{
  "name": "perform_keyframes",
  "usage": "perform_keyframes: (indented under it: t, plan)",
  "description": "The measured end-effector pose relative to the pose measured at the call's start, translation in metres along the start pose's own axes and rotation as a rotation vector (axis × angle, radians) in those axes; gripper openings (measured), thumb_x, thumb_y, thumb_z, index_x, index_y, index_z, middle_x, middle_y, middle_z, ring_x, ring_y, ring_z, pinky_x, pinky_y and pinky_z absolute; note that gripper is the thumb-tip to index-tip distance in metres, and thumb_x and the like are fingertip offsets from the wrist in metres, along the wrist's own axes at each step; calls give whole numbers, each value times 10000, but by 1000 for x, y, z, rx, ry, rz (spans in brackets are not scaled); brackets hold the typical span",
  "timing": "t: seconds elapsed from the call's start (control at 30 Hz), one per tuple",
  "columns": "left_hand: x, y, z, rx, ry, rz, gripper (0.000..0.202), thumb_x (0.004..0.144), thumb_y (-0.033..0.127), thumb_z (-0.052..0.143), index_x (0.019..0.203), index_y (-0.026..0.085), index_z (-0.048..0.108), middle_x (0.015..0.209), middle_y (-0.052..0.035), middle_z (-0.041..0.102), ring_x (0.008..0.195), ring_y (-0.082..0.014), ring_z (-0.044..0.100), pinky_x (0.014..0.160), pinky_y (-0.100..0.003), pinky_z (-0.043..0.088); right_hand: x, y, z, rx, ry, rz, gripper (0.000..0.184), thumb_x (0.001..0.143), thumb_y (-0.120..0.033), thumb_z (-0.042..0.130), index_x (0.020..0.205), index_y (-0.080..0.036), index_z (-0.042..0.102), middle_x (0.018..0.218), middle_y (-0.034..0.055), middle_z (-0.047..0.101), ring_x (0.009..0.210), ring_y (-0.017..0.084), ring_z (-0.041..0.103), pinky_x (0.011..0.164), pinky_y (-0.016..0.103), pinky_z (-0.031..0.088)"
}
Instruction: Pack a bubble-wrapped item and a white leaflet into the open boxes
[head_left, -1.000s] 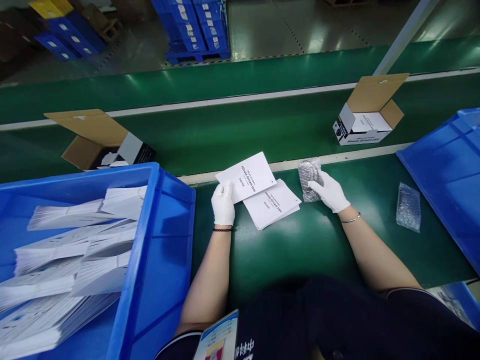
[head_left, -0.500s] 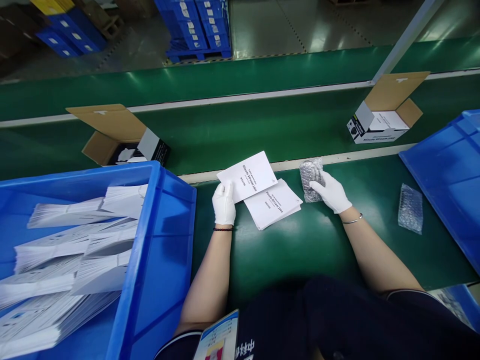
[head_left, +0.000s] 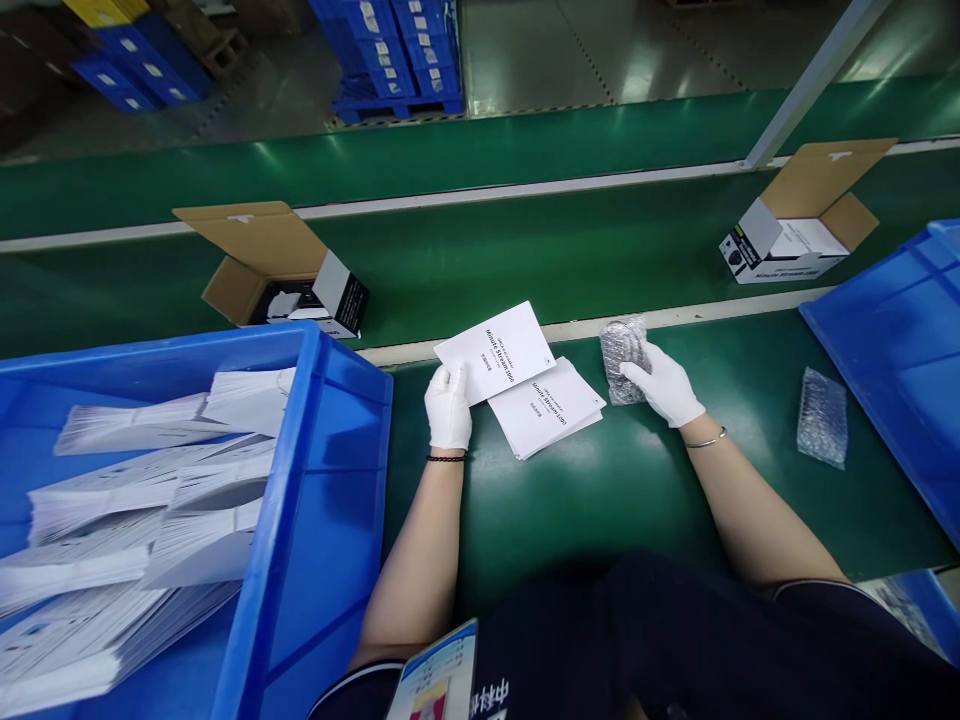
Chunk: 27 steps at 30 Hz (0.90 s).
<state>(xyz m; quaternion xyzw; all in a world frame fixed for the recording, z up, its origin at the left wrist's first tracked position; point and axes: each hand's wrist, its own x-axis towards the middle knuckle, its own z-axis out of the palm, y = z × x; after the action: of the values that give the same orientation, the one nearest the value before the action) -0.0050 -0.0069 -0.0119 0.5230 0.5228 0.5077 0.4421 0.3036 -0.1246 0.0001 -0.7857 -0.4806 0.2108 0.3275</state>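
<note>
My left hand [head_left: 448, 408], in a white glove, is closed on the edge of a white printed booklet [head_left: 501, 350]. That booklet overlaps a small stack of matching booklets [head_left: 551, 410] on the green table. Farther right, my gloved right hand [head_left: 664, 385] is closed on a bubble-wrap packet [head_left: 622, 352]; something dark shows through the wrap, but I cannot make out what. Another bubble-wrap packet [head_left: 822, 418] lies on the table to the right of that hand.
At left stands a blue bin [head_left: 315, 480] full of bundled booklets. Two open cartons stand on the green conveyor: the left carton [head_left: 330, 290] holds dark and white items, the right carton [head_left: 787, 268] a booklet. Another blue bin [head_left: 892, 330] leans at right.
Both open cartons have shifted to the right along the conveyor. My hands, the booklets and the bubble-wrap packets are in nearly the same places.
</note>
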Motion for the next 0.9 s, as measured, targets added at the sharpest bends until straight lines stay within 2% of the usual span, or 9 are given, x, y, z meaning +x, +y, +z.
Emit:
perform_keyframes:
  t: [0.4,0.67,0.9]
  plan:
    - [-1,2,0,15,-7,15,331,883,449,591,976,157,715,1062,-102,723,1066,-247,647,1006,-382,499,-1,-2,-1,3,5,-22,592,826,-514,584,1326,-197,575,1319,102,635,1214,311,583,1053,491,439]
    - [-1,1,0,-2,-10,4,317,880,435,588,965,155,709,1058,-95,719,1054,-239,648,999,-373,497,-1,-1,-1,-4,-11,0,644,830,-538,572,1359,-170,554,1348,114,615,1230,309,571,1068,478,427]
    - [-2,4,2,-40,2,-24,312,859,440,605,922,148,695,998,-97,711,967,-232,654,937,-380,526,0,-1,-1,-26,5,-3,629,823,-539,572,1334,-175,571,1324,118,629,1209,324,580,1045,497,440]
